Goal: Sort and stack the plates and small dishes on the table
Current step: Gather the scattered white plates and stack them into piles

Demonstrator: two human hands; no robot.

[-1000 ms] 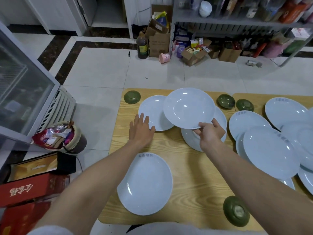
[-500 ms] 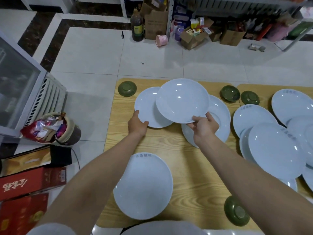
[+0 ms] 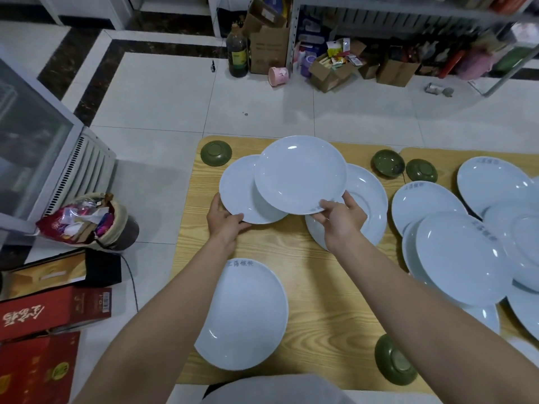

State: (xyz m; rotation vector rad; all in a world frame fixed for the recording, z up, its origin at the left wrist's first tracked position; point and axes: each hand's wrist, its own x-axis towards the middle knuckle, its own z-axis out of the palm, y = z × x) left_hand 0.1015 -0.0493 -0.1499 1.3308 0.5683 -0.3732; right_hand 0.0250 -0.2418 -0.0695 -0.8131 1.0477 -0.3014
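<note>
On the table (image 3: 320,287): white plates and small green dishes lie spread over light wood
Right hand (image 3: 339,218): pinches the near rim of the raised plate, thumb on top, fingers beneath
Raised plate (image 3: 300,174): held above the far middle of the table, its edges overlapping the left plate and the right plate in this view
Left hand (image 3: 226,221): grips the near-left rim of the left plate, thumb along the edge, fingers curled under it
Left plate (image 3: 242,193): far left of the table, partly hidden by the raised plate; whether it is lifted off the wood cannot be told
Right plate (image 3: 369,199): flat on the table, under the right hand
Near plate (image 3: 245,313): alone at the near edge, between the forearms, grey characters on its far rim
Green dishes (image 3: 387,163): one at the far-left corner, two side by side just right of the right plate, one at the near edge beside the right forearm
Plate pile (image 3: 460,258): overlapping white plates at the right side, apart from both hands
</note>
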